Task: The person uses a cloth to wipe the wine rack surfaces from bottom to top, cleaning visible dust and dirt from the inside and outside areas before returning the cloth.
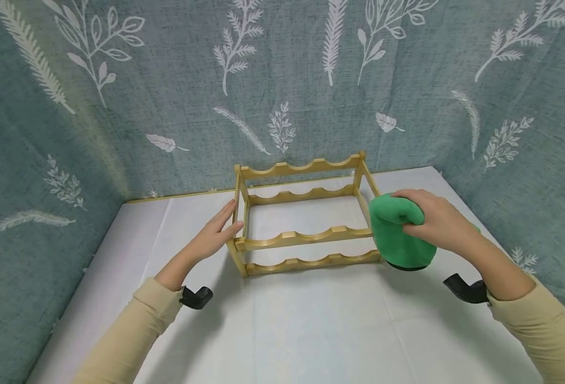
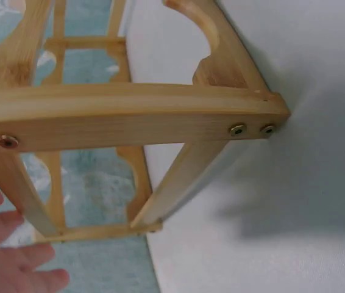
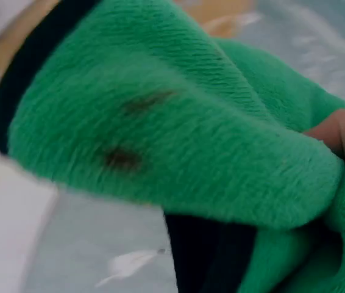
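A light wooden rack (image 1: 306,239) with scalloped rails stands on the white surface. My left hand (image 1: 214,234) is at its left end, fingers straight and thumb apart, with the fingertips right at the side frame. In the left wrist view, the fingers (image 2: 38,255) show beside the rack's end bar (image 2: 124,125), which has metal screws. My right hand (image 1: 438,218) grips a bunched green cloth (image 1: 400,245) with a dark edge, hanging at the rack's right end. The right wrist view shows dark brown stains (image 3: 124,159) on the cloth's fuzzy face.
A white-covered tabletop (image 1: 311,330) lies under the rack. Grey-green fabric (image 1: 182,85) printed with white leaves rises behind it and along both sides. Black straps (image 1: 197,297) are at the wrists, beside the beige sleeves (image 1: 134,325).
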`<state>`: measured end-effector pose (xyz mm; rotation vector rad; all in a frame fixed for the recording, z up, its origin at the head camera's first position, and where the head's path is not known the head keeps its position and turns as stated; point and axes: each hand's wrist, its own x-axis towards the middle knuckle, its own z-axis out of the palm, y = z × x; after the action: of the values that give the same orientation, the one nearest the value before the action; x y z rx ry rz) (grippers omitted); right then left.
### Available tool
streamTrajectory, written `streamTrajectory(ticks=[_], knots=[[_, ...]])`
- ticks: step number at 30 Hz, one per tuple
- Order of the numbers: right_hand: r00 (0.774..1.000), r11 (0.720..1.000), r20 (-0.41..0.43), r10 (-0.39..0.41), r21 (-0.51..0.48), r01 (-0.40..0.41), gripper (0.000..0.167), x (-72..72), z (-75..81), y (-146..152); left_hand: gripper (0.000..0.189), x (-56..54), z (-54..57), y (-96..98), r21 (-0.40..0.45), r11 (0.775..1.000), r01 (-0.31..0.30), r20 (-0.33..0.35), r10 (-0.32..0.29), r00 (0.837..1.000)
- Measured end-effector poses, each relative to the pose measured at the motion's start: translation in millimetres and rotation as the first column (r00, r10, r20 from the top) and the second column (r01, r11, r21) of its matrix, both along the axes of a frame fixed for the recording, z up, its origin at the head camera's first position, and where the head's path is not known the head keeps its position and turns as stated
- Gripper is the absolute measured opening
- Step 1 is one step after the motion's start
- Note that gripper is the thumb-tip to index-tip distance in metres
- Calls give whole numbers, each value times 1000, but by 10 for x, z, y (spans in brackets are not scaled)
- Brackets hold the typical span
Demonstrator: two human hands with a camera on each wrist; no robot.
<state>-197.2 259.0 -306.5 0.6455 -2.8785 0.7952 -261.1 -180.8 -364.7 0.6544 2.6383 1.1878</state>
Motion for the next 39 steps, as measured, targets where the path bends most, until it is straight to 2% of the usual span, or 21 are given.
streamTrajectory(ticks=[2,4,7,10,12,14,17,20,24,26,28,29,31,33,35,37,39], knots=[[994,997,-85,67,-31,-70,57,121,42,-106,66,19,31,27,-33,999,-33,-17,33,999],[985,987,-88,150,-46,-155,58,215,32,-258,66,39,69,70,-50,997,-63,-24,62,998],[962,963,29,270,1,-270,56,273,-110,-509,68,53,118,161,-79,992,-98,-33,96,995],[935,944,187,301,85,-320,54,276,-352,-735,68,43,136,250,-117,986,-118,-53,112,992],[915,927,244,320,120,-356,53,261,-542,-858,67,26,128,286,-139,981,-132,-56,126,991],[893,911,276,355,113,-397,50,248,-723,-967,66,17,115,305,-151,977,-148,-49,142,989],[854,887,293,431,35,-460,47,229,-934,-1084,66,12,91,313,-152,974,-166,-32,163,986],[807,866,324,493,-100,-490,50,193,-1045,-1142,66,19,78,315,-146,974,-171,-39,167,985],[742,864,443,503,-281,-417,55,129,-1084,-1155,65,29,81,316,-148,973,-179,-56,172,983],[724,875,493,482,-323,-362,54,109,-1102,-1151,63,24,87,322,-149,972,-183,-57,177,983],[732,886,505,457,-329,-326,50,94,-1147,-1147,63,22,94,328,-150,971,-185,-56,178,982],[756,897,489,434,-309,-315,46,95,-1172,-1151,63,22,95,329,-149,972,-184,-57,177,982],[825,928,433,364,-240,-283,48,123,-1208,-1172,62,25,97,330,-151,971,-186,-56,179,982],[897,954,330,295,-152,-257,51,180,-1231,-1205,63,32,92,330,-156,970,-188,-55,181,982],[945,970,217,245,-54,-239,52,264,-1220,-1251,63,39,88,326,-161,969,-188,-57,181,982],[960,971,151,234,9,-238,51,347,-1207,-1295,62,41,87,329,-165,968,-191,-60,184,981],[961,968,142,239,48,-248,48,415,-1206,-1327,62,40,87,333,-167,967,-192,-64,184,981]])
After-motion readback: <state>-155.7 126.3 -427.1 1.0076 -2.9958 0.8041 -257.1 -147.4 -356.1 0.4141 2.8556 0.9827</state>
